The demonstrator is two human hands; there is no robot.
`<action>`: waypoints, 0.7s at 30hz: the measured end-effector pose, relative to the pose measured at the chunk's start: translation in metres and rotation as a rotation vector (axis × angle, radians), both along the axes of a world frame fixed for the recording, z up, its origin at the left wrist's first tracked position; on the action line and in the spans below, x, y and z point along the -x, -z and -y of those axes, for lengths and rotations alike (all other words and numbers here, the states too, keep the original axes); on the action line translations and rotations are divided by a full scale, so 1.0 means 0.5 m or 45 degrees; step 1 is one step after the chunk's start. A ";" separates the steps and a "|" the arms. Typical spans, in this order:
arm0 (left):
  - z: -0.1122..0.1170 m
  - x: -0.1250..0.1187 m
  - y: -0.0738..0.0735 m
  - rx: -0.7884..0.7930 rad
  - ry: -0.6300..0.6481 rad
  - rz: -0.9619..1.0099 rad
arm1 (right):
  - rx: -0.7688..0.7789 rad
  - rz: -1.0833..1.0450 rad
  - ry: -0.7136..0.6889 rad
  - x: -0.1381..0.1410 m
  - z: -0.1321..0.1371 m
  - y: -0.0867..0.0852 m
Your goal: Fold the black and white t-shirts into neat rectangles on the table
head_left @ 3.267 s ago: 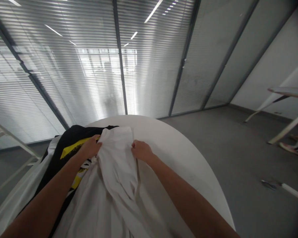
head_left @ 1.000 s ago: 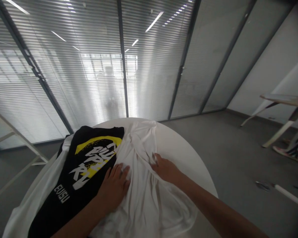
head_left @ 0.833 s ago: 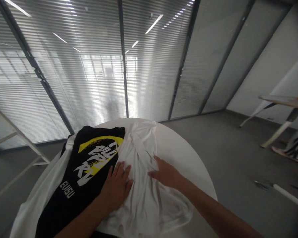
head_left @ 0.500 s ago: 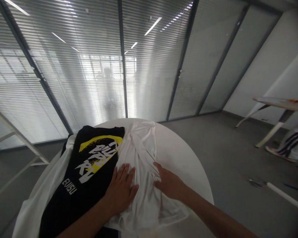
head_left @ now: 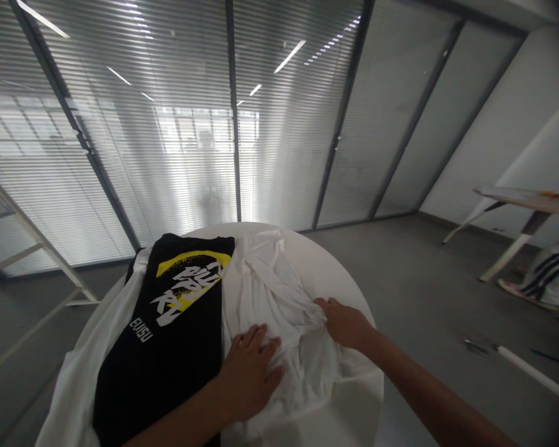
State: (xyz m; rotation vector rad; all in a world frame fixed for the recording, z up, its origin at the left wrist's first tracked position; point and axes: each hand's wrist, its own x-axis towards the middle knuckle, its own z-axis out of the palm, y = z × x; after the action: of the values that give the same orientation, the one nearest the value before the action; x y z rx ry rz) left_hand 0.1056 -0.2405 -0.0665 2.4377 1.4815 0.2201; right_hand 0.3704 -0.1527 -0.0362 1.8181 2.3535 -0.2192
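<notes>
A black and white shirt (head_left: 186, 354) lies spread over a round white table (head_left: 326, 267). Its black panel carries a yellow and white print with the letters EVISU. White fabric shows on both sides of that panel, and the part on the right is wrinkled. My left hand (head_left: 251, 372) rests on this white fabric near the panel's edge, fingers spread and palm down. At the right edge of the white fabric, my right hand (head_left: 347, 323) has its fingers closed on a gathered fold and draws it taut.
Glass partitions with blinds (head_left: 190, 167) stand behind the table. On the left is a white metal frame (head_left: 51, 254). To the right are a wooden-topped table (head_left: 531, 197), a person's striped trouser leg and shoe (head_left: 540, 285), and a white pole (head_left: 535, 372) on the floor.
My right hand has moved right, pulling the white fabric outward with it. My left hand has slid slightly right and toward me, still flat on the cloth.
</notes>
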 end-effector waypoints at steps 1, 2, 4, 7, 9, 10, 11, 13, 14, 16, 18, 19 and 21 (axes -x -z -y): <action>-0.001 0.009 -0.004 -0.001 0.031 0.005 | -0.004 -0.014 -0.010 -0.004 0.006 -0.001; -0.005 0.021 -0.007 -0.005 0.064 0.004 | -0.010 -0.026 -0.013 -0.005 0.013 -0.003; -0.018 0.048 -0.009 -0.014 0.120 -0.004 | -0.031 -0.025 -0.004 0.002 0.032 -0.011; -0.036 0.078 -0.009 -0.012 0.154 -0.006 | -0.076 0.010 -0.003 0.028 0.066 -0.031; -0.041 0.086 -0.011 -0.007 0.150 0.002 | -0.119 0.047 -0.018 0.047 0.084 -0.046; -0.041 0.087 -0.013 -0.006 0.149 0.007 | -0.141 0.070 -0.024 0.056 0.092 -0.052; -0.039 0.086 -0.015 -0.004 0.147 0.010 | -0.158 0.092 -0.029 0.064 0.097 -0.056; -0.032 0.083 -0.018 0.008 0.155 0.008 | -0.171 0.125 -0.034 0.077 0.104 -0.060; -0.028 0.081 -0.019 0.019 0.159 0.002 | -0.171 0.133 -0.041 0.082 0.106 -0.060; -0.021 0.079 -0.021 0.041 0.169 -0.013 | -0.164 0.135 -0.057 0.090 0.107 -0.057; -0.017 0.079 -0.021 0.057 0.190 -0.021 | -0.155 0.134 -0.083 0.098 0.107 -0.052; -0.017 0.080 -0.021 0.064 0.205 -0.019 | -0.151 0.132 -0.103 0.102 0.107 -0.050; -0.018 0.083 -0.020 0.072 0.242 -0.009 | -0.141 0.115 -0.161 0.109 0.107 -0.048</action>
State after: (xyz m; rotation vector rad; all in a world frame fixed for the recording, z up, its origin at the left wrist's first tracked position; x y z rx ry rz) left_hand 0.0643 -0.2315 -0.0564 2.5153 1.2312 0.1283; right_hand 0.3158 -0.2061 -0.0122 1.6785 2.4503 0.0087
